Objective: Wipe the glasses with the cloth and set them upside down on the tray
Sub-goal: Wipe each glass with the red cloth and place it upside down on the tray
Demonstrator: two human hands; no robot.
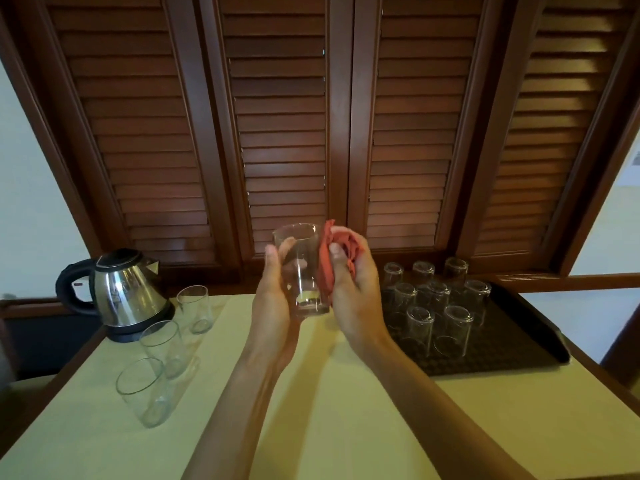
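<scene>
Both forearms reach in: left hand grips the upright glass firmly, so the right hand, bunching the red cloth, should rub all round.

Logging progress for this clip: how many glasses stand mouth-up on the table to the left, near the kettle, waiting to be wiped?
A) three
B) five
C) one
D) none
A: three upright glasses stand beside the kettle, while the left hand holds a fourth glass against the cloth in the right hand.
</scene>
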